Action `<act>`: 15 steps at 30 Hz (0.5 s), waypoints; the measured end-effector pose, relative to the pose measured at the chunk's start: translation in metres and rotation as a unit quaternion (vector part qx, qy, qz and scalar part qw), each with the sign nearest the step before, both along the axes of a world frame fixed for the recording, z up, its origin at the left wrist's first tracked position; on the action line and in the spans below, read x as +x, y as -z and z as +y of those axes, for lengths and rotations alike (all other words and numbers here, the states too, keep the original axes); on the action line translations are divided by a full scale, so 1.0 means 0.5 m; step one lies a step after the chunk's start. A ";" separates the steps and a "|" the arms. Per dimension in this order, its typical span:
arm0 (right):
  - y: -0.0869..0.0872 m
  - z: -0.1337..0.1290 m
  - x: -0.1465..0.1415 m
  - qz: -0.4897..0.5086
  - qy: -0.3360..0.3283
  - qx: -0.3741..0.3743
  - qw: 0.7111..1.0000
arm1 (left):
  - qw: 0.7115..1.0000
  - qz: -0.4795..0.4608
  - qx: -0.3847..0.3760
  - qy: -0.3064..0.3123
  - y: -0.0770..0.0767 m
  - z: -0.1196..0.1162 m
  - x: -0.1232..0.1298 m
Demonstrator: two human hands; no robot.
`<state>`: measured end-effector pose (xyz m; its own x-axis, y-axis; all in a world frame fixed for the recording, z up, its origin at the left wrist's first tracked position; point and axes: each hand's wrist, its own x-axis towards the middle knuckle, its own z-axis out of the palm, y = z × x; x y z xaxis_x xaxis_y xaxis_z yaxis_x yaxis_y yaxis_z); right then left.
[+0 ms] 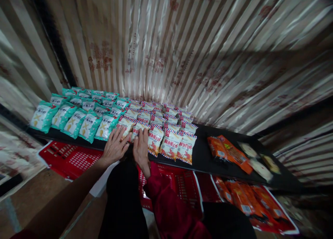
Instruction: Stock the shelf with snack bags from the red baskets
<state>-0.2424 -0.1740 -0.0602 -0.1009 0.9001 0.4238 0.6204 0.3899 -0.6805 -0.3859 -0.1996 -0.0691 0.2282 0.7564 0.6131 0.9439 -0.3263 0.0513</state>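
Head view | front-row white snack bags (127, 123) | under left fingers (118, 134), right fingers (141, 136)

The right sleeve (171, 204) is deep red, loosely creased, with a faint sheen, ending short of the bare right hand (142, 149). Left of that sleeve, the left hand (114, 147) and left forearm (67, 197) are bare. Plain black trousers (125, 197) show on both sides of the sleeve.
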 end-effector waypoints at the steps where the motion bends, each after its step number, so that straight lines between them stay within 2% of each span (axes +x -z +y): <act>1: -0.003 0.002 0.003 0.006 -0.006 -0.006 1.000 | 1.000 0.004 -0.002 0.010 -0.007 0.005 0.014; 5: -0.020 0.012 0.021 0.013 -0.037 -0.017 0.999 | 0.999 0.015 -0.027 0.029 -0.025 0.027 0.060; 8: -0.039 0.024 0.044 -0.009 -0.055 -0.009 0.998 | 0.999 0.018 -0.039 0.019 -0.026 0.036 0.073; 12: -0.075 0.056 0.067 -0.080 -0.051 0.030 0.995 | 0.999 0.024 -0.035 0.007 -0.023 0.034 0.072; 15: -0.106 0.094 0.064 -0.155 -0.058 0.056 0.985 | 0.999 0.023 -0.039 -0.004 -0.025 0.031 0.071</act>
